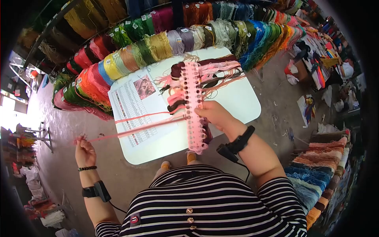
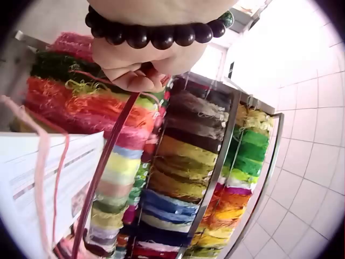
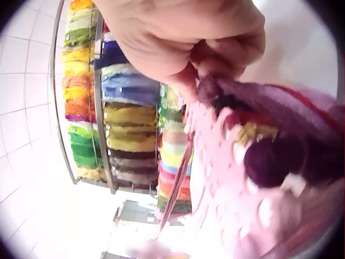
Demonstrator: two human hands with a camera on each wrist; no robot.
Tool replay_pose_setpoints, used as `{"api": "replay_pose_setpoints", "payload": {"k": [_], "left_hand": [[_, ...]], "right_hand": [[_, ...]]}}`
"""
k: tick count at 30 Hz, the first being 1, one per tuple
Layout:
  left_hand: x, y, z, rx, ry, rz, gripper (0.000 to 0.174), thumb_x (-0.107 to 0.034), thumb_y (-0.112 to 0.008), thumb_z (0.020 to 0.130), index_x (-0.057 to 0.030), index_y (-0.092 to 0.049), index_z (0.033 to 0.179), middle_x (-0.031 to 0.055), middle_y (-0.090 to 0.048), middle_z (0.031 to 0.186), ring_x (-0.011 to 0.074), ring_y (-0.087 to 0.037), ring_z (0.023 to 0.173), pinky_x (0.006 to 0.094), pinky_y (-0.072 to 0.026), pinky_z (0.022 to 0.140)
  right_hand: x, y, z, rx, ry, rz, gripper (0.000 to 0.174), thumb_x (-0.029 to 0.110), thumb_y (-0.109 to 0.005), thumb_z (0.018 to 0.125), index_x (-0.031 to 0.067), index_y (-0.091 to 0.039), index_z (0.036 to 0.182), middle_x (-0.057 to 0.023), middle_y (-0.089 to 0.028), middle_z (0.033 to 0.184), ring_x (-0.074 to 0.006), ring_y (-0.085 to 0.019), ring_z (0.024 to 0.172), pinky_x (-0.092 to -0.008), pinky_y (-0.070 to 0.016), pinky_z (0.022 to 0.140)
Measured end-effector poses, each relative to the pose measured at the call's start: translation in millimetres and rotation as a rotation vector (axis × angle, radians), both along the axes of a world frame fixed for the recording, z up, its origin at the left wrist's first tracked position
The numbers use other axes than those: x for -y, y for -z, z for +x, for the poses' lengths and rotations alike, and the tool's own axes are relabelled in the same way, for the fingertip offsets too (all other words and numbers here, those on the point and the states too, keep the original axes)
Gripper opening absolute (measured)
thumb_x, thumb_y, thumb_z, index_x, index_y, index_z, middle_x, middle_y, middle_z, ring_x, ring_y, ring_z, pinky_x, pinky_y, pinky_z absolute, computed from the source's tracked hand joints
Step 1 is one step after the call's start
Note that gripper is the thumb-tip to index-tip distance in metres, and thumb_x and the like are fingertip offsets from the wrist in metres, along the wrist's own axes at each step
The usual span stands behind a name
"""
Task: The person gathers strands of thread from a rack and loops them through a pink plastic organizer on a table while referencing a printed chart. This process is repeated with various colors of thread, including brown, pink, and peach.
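Note:
A long pink perforated thread card stands over the white table, with pink, dark maroon and black thread bundles trailing from its holes. My right hand grips the card near the middle of its right edge, thumb on its face. Out to the left, my left hand pinches the end of a pink embroidery thread, which runs taut back to the card. In the left wrist view this thread looks darker red and comes down from the curled fingers. Dark purple thread hangs behind the card in the right wrist view.
Under the threads lies a printed chart sheet with a small picture, on the white table. Racks of colourful thread skeins curve around the far side. More skeins hang at the lower right.

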State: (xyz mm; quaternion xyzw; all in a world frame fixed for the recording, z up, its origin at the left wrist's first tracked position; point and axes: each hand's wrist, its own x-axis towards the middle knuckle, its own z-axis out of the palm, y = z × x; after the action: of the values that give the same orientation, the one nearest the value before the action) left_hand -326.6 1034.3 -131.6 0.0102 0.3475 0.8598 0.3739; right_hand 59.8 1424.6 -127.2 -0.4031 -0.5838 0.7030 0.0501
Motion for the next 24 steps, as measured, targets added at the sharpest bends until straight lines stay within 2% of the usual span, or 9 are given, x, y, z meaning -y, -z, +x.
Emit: {"api": "replay_pose_setpoints", "payload": {"k": [5, 6, 7, 10, 11, 14, 17, 20, 24], "left_hand": [[-4, -20, -43, -0.087, -0.097, -0.062, 0.020, -0.018, -0.050, 0.100, -0.0023, -0.061, 0.094, 0.0021, -0.059, 0.082, 0.0117, -0.057, 0.073, 0.0211, -0.0505, 0.067], [-40, -47, -17, -0.117, -0.217, -0.187, 0.018, -0.016, -0.051, 0.100, -0.0021, -0.061, 0.094, 0.0038, -0.060, 0.085, 0.0141, -0.058, 0.078, 0.0229, -0.0515, 0.072], [-60, -62, -4, -0.147, -0.335, -0.308, 0.017, -0.014, -0.052, 0.099, -0.0018, -0.061, 0.093, 0.0054, -0.061, 0.087, 0.0165, -0.060, 0.082, 0.0247, -0.0526, 0.076], [-13, 59, -70, -0.363, 0.170, -0.517, 0.018, -0.012, -0.062, 0.087, -0.0102, -0.056, 0.105, 0.0042, -0.059, 0.092, 0.0200, -0.061, 0.087, 0.0315, -0.0503, 0.080], [-41, 30, -15, -0.234, 0.100, -0.822, 0.023, -0.017, -0.065, 0.086, -0.0164, -0.058, 0.108, 0.0011, -0.059, 0.095, 0.0163, -0.060, 0.088, 0.0307, -0.0474, 0.079], [-70, 26, 56, -0.419, 0.404, -0.975, 0.038, -0.017, -0.066, 0.084, -0.0126, -0.057, 0.121, 0.0011, -0.061, 0.110, 0.0105, -0.054, 0.103, 0.0344, -0.0416, 0.092], [-64, 64, 64, -0.445, 0.532, -0.590, 0.043, -0.019, -0.066, 0.084, -0.0044, -0.054, 0.122, 0.0063, -0.060, 0.119, 0.0163, -0.053, 0.112, 0.0313, -0.0364, 0.101], [-65, 63, 62, -0.471, 0.647, -0.548, 0.042, -0.014, -0.066, 0.082, 0.0005, -0.056, 0.121, 0.0056, -0.062, 0.114, 0.0161, -0.054, 0.110, 0.0299, -0.0371, 0.101], [-68, 50, 34, -0.694, 0.884, -0.652, 0.038, -0.008, -0.069, 0.080, 0.0041, -0.059, 0.114, 0.0042, -0.066, 0.103, 0.0134, -0.061, 0.097, 0.0259, -0.0464, 0.086]], "right_hand": [[4, 27, -33, -0.051, -0.096, 0.211, 0.027, 0.026, -0.067, 0.089, 0.0003, -0.062, 0.080, 0.0018, -0.055, 0.071, -0.0072, -0.045, 0.061, -0.0268, -0.0368, 0.052], [8, 19, -39, -0.049, -0.087, 0.336, 0.036, 0.028, -0.070, 0.083, -0.0034, -0.057, 0.071, -0.0105, -0.058, 0.065, -0.0175, -0.055, 0.061, -0.0366, -0.0441, 0.057], [9, 26, -43, -0.014, -0.093, 0.429, 0.036, 0.028, -0.070, 0.082, -0.0029, -0.057, 0.070, -0.0117, -0.059, 0.065, -0.0199, -0.057, 0.062, -0.0375, -0.0445, 0.058], [10, 36, -50, 0.116, -0.121, 0.690, 0.028, 0.027, -0.071, 0.080, 0.0001, -0.061, 0.083, -0.0156, -0.064, 0.071, -0.0297, -0.062, 0.064, -0.0402, -0.0473, 0.061], [16, 30, -48, 0.060, -0.052, 0.647, 0.030, 0.027, -0.071, 0.079, 0.0007, -0.061, 0.090, -0.0148, -0.064, 0.071, -0.0291, -0.062, 0.065, -0.0394, -0.0479, 0.062], [28, 23, -45, -0.051, 0.084, 0.613, 0.042, 0.026, -0.073, 0.077, 0.0024, -0.057, 0.109, -0.0134, -0.065, 0.073, -0.0277, -0.063, 0.067, -0.0366, -0.0495, 0.066], [33, 26, -38, -0.042, 0.061, 0.691, 0.055, 0.022, -0.075, 0.075, 0.0035, -0.052, 0.121, -0.0141, -0.066, 0.086, -0.0276, -0.065, 0.072, -0.0344, -0.0503, 0.069], [43, 16, -36, 0.050, -0.023, 0.693, 0.060, 0.016, -0.076, 0.072, 0.0019, -0.051, 0.124, -0.0176, -0.061, 0.110, -0.0299, -0.065, 0.086, -0.0355, -0.0508, 0.075], [58, 27, -39, 0.061, 0.010, 0.967, 0.063, 0.013, -0.079, 0.068, 0.0015, -0.053, 0.124, -0.0172, -0.061, 0.108, -0.0318, -0.060, 0.099, -0.0373, -0.0497, 0.083]]}}
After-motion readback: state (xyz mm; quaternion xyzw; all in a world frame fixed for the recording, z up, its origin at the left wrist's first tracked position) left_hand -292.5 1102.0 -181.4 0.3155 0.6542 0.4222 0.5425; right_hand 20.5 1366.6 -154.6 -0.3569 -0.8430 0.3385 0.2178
